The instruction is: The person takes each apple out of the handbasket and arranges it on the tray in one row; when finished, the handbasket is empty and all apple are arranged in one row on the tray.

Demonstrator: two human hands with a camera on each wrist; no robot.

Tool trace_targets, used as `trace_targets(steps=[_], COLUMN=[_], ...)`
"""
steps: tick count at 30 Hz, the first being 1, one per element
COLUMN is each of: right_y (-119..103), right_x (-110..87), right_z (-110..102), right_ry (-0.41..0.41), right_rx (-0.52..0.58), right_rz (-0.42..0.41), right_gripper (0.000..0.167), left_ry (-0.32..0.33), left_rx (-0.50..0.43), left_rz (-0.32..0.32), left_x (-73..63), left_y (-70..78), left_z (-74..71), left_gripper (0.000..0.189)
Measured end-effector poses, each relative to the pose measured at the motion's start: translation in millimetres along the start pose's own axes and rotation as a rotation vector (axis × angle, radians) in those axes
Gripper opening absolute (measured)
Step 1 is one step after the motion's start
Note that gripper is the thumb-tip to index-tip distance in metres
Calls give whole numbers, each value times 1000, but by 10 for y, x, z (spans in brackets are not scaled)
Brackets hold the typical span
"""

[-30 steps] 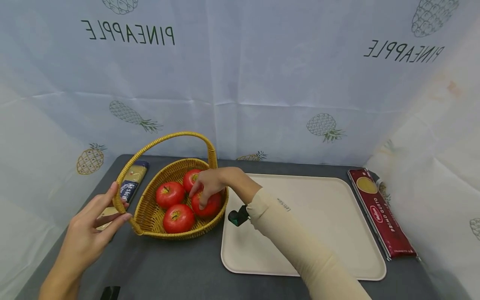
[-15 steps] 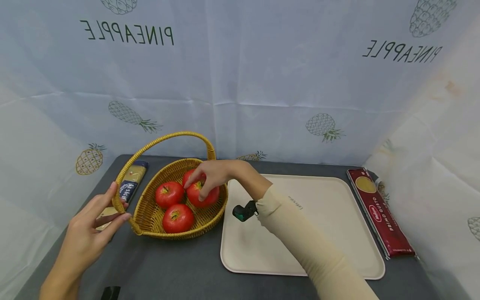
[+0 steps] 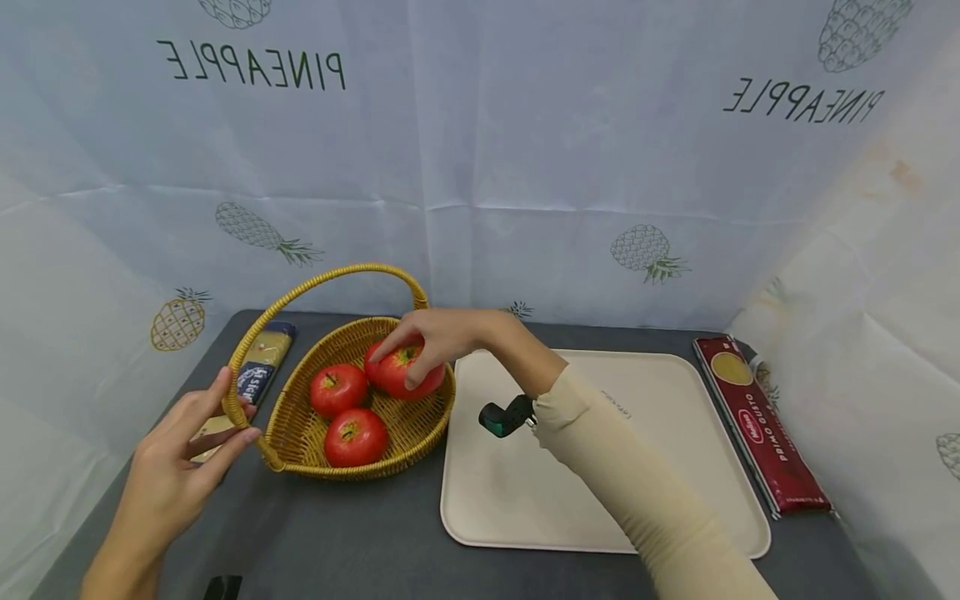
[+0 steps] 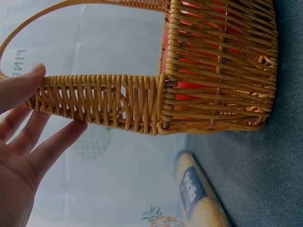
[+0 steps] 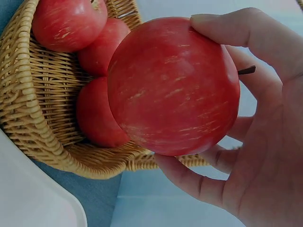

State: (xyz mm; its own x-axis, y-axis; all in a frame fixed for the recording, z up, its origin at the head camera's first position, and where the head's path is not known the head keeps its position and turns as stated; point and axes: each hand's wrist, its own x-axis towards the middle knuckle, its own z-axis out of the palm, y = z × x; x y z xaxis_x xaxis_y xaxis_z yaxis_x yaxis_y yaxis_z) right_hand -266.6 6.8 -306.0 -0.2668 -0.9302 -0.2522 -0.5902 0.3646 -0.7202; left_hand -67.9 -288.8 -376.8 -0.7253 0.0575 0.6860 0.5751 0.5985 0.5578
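Observation:
A yellow wicker basket (image 3: 300,446) with a tall arched handle stands at the left of the table. My left hand (image 3: 176,475) pinches the near end of that handle, thumb on one side and fingers on the other, as the left wrist view shows up close. With thumb and fingers curled round it, my right hand (image 3: 442,337) grips a red apple (image 5: 175,87) over the basket's right part. Beneath that apple, several others lie in the basket, among them a front apple (image 3: 356,437) and a left apple (image 3: 339,390); one at the back is mostly hidden in the head view.
A beige tray (image 3: 570,500) lies right of the basket, under my right forearm. Beyond its right edge is a dark red pasta packet (image 3: 761,425). A yellow and blue pasta packet (image 4: 196,194) lies behind the basket's left side. Printed cloth (image 3: 525,167) hangs behind the table.
My right hand has lifted the apple up from the basket's bottom, moving slightly up and right in the head view. The left hand has stayed on the handle.

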Motion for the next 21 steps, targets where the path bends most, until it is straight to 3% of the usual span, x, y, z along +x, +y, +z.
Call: trace_targets(steps=[6,21], right_y=[39,205], right_x=[-150,-651], right_z=[-34,-66], right_ry=[21,164], right_rx=[40,86], right_rz=[-32,73], right_gripper=[57,52], left_ry=[27,36], left_rx=[12,-19], left_rz=[-9,-11], left_x=[-15,-11], left_y=[-1,-20], left_z=[19,26], left_gripper=[78,77])
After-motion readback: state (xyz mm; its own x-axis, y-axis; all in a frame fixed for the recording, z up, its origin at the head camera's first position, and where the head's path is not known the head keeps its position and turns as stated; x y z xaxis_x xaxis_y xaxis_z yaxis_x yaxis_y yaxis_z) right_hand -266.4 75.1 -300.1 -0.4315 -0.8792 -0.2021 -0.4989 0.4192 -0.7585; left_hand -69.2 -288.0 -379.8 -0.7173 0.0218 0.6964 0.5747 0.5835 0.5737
